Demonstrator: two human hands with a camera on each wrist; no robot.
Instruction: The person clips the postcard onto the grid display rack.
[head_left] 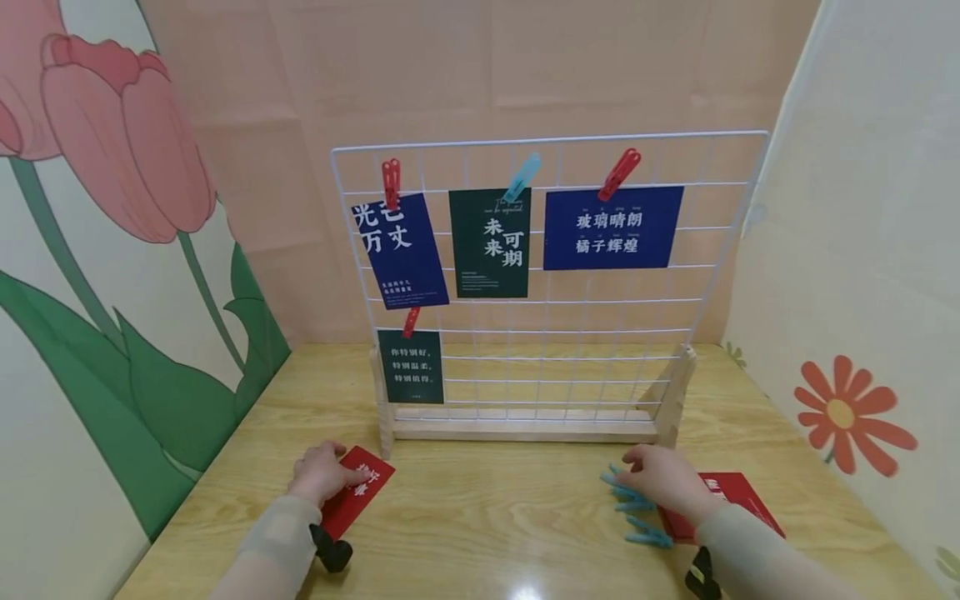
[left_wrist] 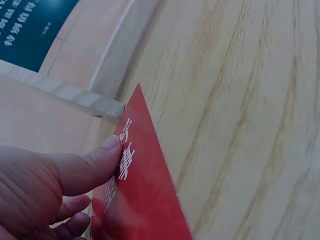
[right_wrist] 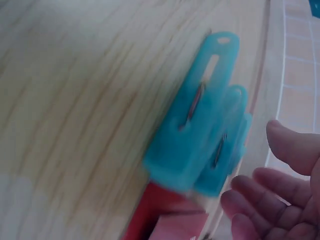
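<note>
My left hand (head_left: 321, 473) sits nearest me on the wooden table (head_left: 495, 517), pinching a red card (head_left: 355, 492): the left wrist view shows my thumb (left_wrist: 95, 162) pressed on its printed face and my other fingers curled beneath, with one corner of the card lifted toward the rack. My right hand (head_left: 663, 479) is on the other side, fingers loosely bent and grasping nothing; it hovers over a small pile of light blue clothespins (head_left: 633, 508), and I cannot tell whether the fingertips touch them. In the right wrist view the pins (right_wrist: 200, 145) lie stacked just beside my fingers (right_wrist: 280, 175). A second red card (head_left: 731, 492) lies under my right wrist, next to the pins.

Beyond both hands stands a white wire grid (head_left: 555, 275) in a pale wooden base (head_left: 525, 427). Four cards hang on it: a tilted blue card (head_left: 401, 250) under a red pin (head_left: 391, 183), a dark green card (head_left: 491, 243) under a blue pin (head_left: 522, 177), a wide blue card (head_left: 613, 227) under another red pin (head_left: 619, 173), and lower left a small green card (head_left: 410, 367).
</note>
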